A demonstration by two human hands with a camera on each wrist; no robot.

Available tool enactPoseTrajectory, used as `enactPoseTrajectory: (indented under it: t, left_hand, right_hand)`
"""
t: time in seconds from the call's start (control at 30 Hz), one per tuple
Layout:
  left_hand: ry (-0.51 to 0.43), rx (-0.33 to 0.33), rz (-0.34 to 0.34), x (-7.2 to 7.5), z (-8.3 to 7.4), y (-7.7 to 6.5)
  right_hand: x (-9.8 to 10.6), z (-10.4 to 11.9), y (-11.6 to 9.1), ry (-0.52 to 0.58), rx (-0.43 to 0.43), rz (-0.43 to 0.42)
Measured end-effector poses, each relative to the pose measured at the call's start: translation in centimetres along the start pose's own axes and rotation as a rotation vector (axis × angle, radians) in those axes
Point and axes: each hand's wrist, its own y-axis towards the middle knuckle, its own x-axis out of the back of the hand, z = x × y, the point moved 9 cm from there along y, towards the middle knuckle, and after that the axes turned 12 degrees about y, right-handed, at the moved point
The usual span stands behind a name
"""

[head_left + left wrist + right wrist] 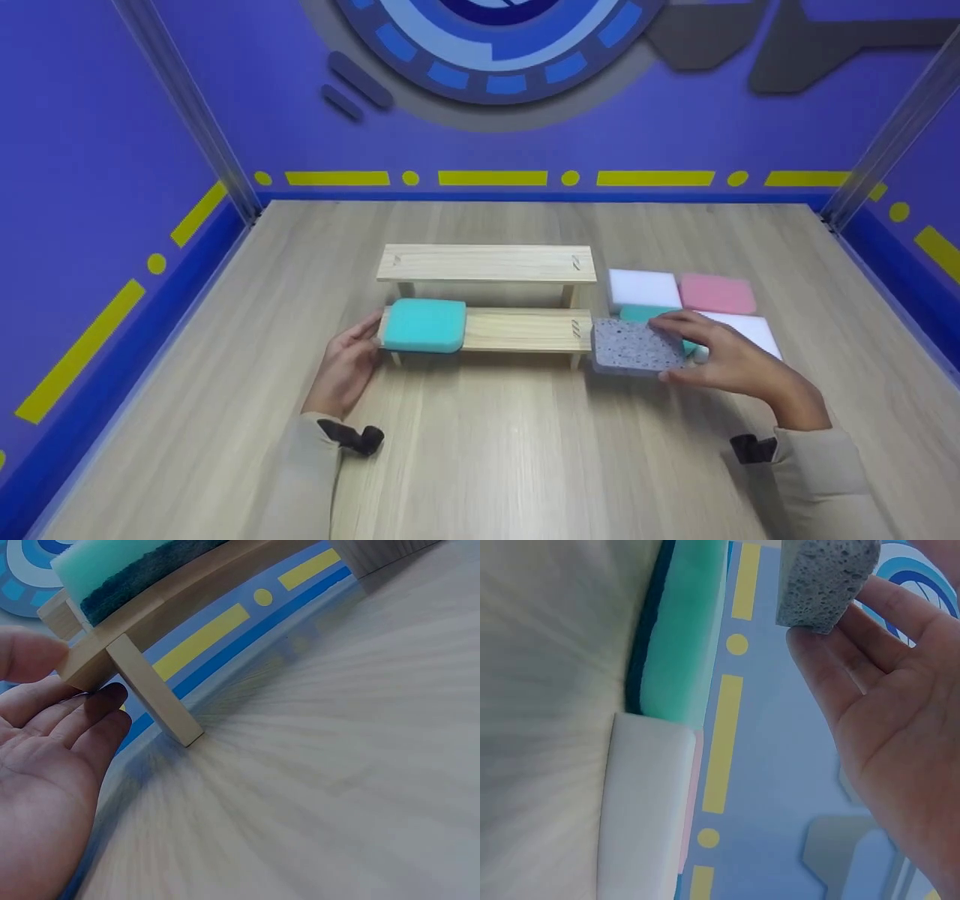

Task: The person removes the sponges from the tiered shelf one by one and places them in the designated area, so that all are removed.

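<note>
My left hand (347,364) pinches the left end of the lower board of a two-step wooden rack (517,330), with the thumb above and fingers beneath in the left wrist view. A turquoise scouring sponge (424,325) with a dark green underside (142,577) lies flat on that board's left end. My right hand (731,364) grips a grey speckled sponge (634,345) by its right side, just right of the rack. In the right wrist view, the porous grey sponge (825,585) is clear of the table, between thumb and fingers.
Right of the rack lie a white sponge (643,289), a pink sponge (718,293), a second white sponge (746,330) and a green sponge (637,313) partly hidden by the grey one. The rack's upper step (487,262) stands behind. Blue walls (247,90) enclose the table.
</note>
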Motion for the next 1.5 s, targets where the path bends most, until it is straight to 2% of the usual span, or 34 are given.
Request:
enactPoseTrajectory:
  t: [0.27, 0.6, 0.73, 0.83, 1.03, 1.5]
  left_hand:
    - [0.002, -0.002, 0.012, 0.0, 0.1, 0.1]
    - [0.012, -0.002, 0.010, 0.0, 0.4, 0.0]
    - [0.035, -0.020, -0.002, 0.0, 0.2, 0.1]
    - [0.038, -0.029, -0.006, 0.0, 0.0, 0.1]
    - [0.030, -0.004, -0.005, 0.1, 0.3, 0.1]
    - [0.009, -0.006, -0.011, 0.2, 0.2, 0.0]
  right_hand:
    - [0.3, -0.9, -0.4, 0.028, -0.050, 0.004]
    - [0.5, -1.5, -1.4, 0.066, -0.012, 0.003]
    - [0.5, -1.8, -1.6, 0.079, -0.037, 0.011]
    - [0.5, -2.0, -1.7, 0.062, -0.057, 0.011]
    - [0.4, -2.2, -2.1, 0.025, -0.069, 0.013]
    - [0.0, -2.7, -2.9, 0.015, -0.084, 0.042]
